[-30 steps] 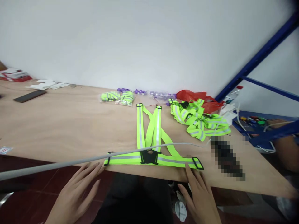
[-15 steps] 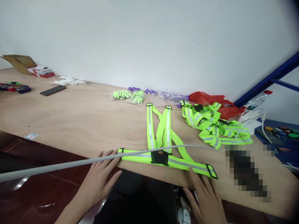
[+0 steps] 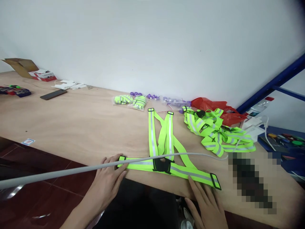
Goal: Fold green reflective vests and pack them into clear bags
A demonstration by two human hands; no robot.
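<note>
A fluorescent yellow-green reflective harness vest [image 3: 170,140] lies spread on the wooden table in front of me, its two shoulder straps pointing toward the wall. A black buckle [image 3: 162,165] joins its waist strap at the middle. My left hand [image 3: 108,176] has its fingers closed around the waist strap's left end, beside a black slider. Near the strap's right end, my right hand [image 3: 206,202] rests at the table edge with fingers stretched out, the fingertips touching the strap's lower edge. A grey cable [image 3: 95,167] crosses in front of the left hand and the vest.
A heap of similar reflective straps [image 3: 215,132] lies at the right, before a red plastic bag [image 3: 212,104]. Two bagged vests [image 3: 138,102] and small purple pieces [image 3: 152,96] lie near the wall. A dark phone-like slab [image 3: 53,94] and an open carton [image 3: 21,67] are farther left.
My left hand has shifted slightly right, its fingers curling onto the strap's left end. My right hand stays by the strap's right part. The view has tilted slightly.
</note>
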